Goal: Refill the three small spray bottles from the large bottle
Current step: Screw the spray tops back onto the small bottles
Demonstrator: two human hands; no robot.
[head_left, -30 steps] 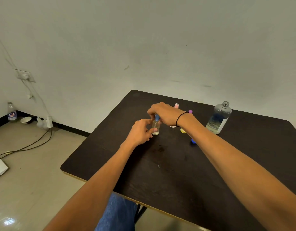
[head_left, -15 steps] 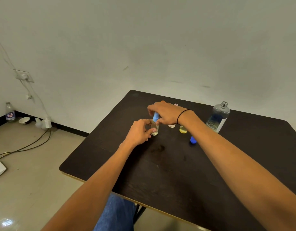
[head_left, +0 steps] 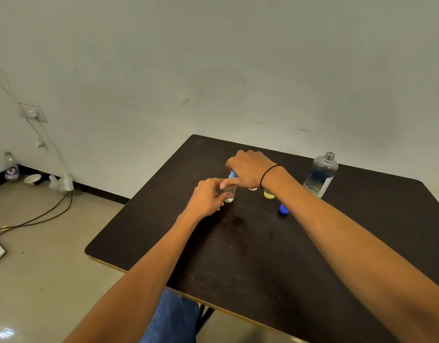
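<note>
My left hand (head_left: 206, 198) pinches the small clear glass spray bottle (head_left: 230, 194) low on its body, thumb and fingertips curled round it so it stays upright on the dark wooden desk (head_left: 238, 256) and cannot spin, while my right hand (head_left: 250, 169) arches over the top with fingers closed on its light blue spray cap (head_left: 232, 174), which I judge I am twisting, though I cannot tell whether on or off. Just beside it, partly hidden under my right wrist, stand a second small bottle with a pale base (head_left: 252, 188) and a small bottle of yellowish liquid (head_left: 268, 194), kept close together so I can work through them in a row. A bright blue cap (head_left: 284, 209) lies loose on the desk near them, probably the large bottle's own. That large clear plastic bottle (head_left: 321, 175) stands upright and uncapped well to the right, clear of my arms, only partly full and ready for pouring. A dark smudge (head_left: 235, 221) near me may be a spill
</note>
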